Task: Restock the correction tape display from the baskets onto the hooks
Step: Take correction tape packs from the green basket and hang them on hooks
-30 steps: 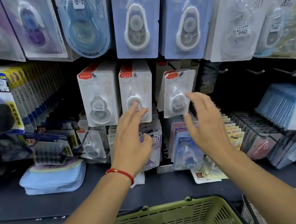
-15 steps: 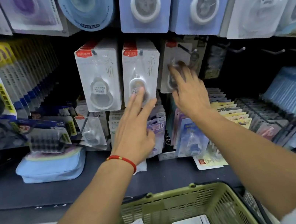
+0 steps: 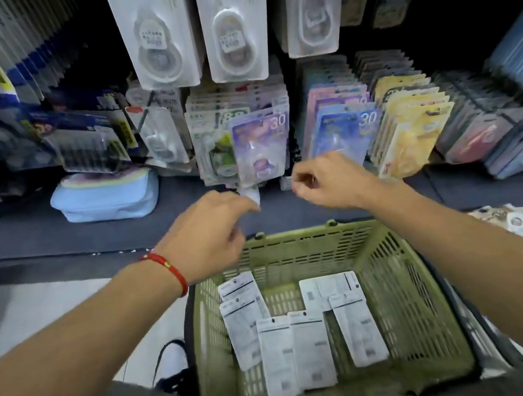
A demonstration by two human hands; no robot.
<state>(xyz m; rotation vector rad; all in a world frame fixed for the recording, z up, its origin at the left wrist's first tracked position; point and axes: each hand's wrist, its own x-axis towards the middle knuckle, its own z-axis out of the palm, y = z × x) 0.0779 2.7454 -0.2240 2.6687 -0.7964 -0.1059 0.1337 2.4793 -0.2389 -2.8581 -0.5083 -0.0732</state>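
Our left hand (image 3: 213, 229) and right hand (image 3: 329, 183) hover with fingers loosely curled, holding nothing, above the far rim of the green basket (image 3: 415, 293), where correction tape packs (image 3: 296, 353) lie face down below both, long axes pointing away, the left slightly nearer.

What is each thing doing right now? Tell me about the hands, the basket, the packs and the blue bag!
Left hand: over the basket's far rim, fingers loosely curled, holding nothing that shows.
Right hand: fingers curled, blurred; any hold unclear.
Green basket: upright, open, partly filled.
Packs in basket: lying flat, backs up.
White packs on hooks: hanging in three rows.
Blue pouch: lying on the shelf.
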